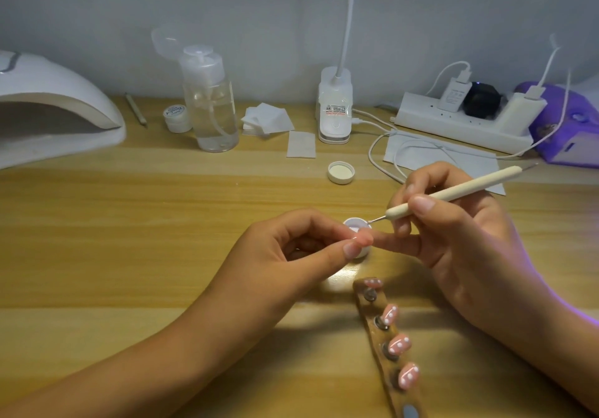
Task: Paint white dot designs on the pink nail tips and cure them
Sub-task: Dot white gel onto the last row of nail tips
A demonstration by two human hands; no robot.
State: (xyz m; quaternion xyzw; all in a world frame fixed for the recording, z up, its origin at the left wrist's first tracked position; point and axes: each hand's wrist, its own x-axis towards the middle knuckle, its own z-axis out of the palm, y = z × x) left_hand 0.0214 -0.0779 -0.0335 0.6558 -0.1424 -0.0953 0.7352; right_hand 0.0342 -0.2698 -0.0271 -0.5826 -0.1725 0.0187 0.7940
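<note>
My right hand (453, 233) grips a cream dotting tool (453, 193), its metal tip over a small white gel pot (353, 223) on the wooden desk. My left hand (291, 249) pinches a pink nail tip (364, 237) between thumb and forefinger, right in front of the pot. Near the front edge lies a wooden holder strip (382, 343) carrying several pink nail tips (399, 344); three of them show white dots, and the farthest one (373, 283) looks plain.
A white curing lamp (55, 116) stands at the back left. Along the back are a clear pump bottle (212, 100), a small jar (177, 117), cotton pads (267, 119), a desk lamp base (334, 109) and a power strip (466, 119). A loose white lid (341, 172) lies mid-desk.
</note>
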